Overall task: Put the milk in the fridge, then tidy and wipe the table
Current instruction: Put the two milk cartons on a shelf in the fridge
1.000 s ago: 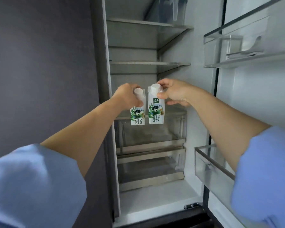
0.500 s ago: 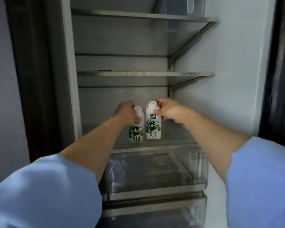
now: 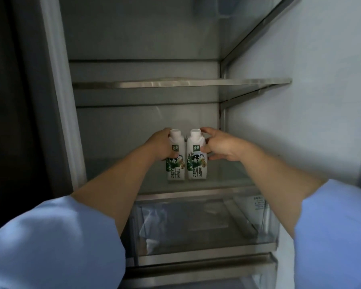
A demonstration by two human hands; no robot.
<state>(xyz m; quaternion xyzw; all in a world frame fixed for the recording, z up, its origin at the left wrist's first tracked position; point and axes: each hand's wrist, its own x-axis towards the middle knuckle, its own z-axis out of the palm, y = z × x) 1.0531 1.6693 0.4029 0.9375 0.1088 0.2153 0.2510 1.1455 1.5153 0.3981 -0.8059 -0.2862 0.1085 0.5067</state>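
The left hand [image 3: 159, 146] is curled round the upper part of the left carton [image 3: 176, 165] of milk, its fingers wrapped just under the white cap. The right hand [image 3: 219, 146] grips the shoulder of the right carton [image 3: 197, 165], thumb on the front face and fingertips reaching over beside the cap. Both cartons stand upright and side by side, touching or very nearly so, with their printed fronts facing the camera. Their bases look to be down on the glass shelf [image 3: 233, 183] inside the open fridge [image 3: 300, 105], near the middle of the shelf and set back from its front edge. Above them runs an upper shelf [image 3: 181, 83] with a metal front strip. Below the glass shelf sits a clear drawer [image 3: 267, 232]. Both forearms reach in from light blue sleeves [image 3: 50, 243] at the bottom corners.
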